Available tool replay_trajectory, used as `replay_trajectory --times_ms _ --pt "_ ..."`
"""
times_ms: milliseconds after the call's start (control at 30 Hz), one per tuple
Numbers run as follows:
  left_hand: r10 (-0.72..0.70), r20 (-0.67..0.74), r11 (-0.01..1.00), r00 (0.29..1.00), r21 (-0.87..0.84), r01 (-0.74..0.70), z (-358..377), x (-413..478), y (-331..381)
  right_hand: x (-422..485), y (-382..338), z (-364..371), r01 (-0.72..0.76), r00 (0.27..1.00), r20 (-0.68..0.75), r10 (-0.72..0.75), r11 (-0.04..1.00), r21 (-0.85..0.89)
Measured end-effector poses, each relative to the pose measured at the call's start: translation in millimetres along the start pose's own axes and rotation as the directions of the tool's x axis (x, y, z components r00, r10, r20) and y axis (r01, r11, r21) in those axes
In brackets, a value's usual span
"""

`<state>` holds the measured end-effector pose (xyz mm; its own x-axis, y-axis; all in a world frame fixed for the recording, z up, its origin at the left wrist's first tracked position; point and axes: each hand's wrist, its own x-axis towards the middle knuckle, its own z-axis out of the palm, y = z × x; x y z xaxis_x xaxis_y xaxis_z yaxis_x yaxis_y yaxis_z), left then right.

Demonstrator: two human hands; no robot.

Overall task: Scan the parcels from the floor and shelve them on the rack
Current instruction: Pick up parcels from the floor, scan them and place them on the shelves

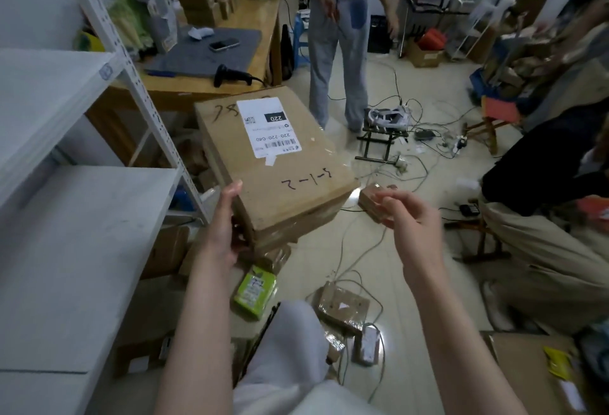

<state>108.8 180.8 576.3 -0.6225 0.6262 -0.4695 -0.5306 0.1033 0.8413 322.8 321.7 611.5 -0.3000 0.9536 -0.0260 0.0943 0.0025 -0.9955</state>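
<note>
beside the white rack (82, 217), left grip (224, 227) clasps the near-left corner of the labelled parcel (296, 164), thumb on its top edge, box tilted above the floor (412, 269); right grip (408, 217) free, fingers loosely curled, empty; scanner (230, 75) lies on the tabletop (250, 62)

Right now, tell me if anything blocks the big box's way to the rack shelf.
Only the rack's upright post stands between the cardboard box, gripped by the left hand, and the white shelf; the box probably has to go round it.
</note>
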Motion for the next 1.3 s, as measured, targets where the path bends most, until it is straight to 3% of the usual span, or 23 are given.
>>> replay_trajectory --times_ms 233,433,733,933,1067,1300 --pt "0.096 0.120 0.979 0.988 0.167 -0.115 35.0 28.4 31.9 35.1 -2.9 -2.8 -0.095 0.995 -0.029 0.098 0.993 0.076" --pt "0.077 0.139 0.981 0.987 0.167 -0.100 56.4 80.0 54.3 94.7 -13.5 8.5 -0.132 0.990 -0.029 0.138 0.978 0.163" --pt "0.089 0.162 0.972 0.983 0.202 -0.121 76.0 219.5 127.9 248.3 -29.1 105.2 -0.211 0.977 0.067 0.205 0.971 0.113" --pt "0.126 0.199 0.958 0.972 0.229 -0.171 61.1 306.7 194.2 336.1 -37.3 173.1 -0.335 0.910 0.300 0.287 0.934 0.123" --pt "0.066 0.231 0.961 0.971 0.248 -0.124 57.2 326.8 221.4 373.5 -26.5 194.4 -0.402 0.832 0.470 0.293 0.904 0.147" --pt "0.002 0.179 0.953 0.984 0.298 -0.056 48.1 342.7 247.6 408.8 -37.4 230.7 -0.557 0.725 0.608 0.323 0.795 0.242"
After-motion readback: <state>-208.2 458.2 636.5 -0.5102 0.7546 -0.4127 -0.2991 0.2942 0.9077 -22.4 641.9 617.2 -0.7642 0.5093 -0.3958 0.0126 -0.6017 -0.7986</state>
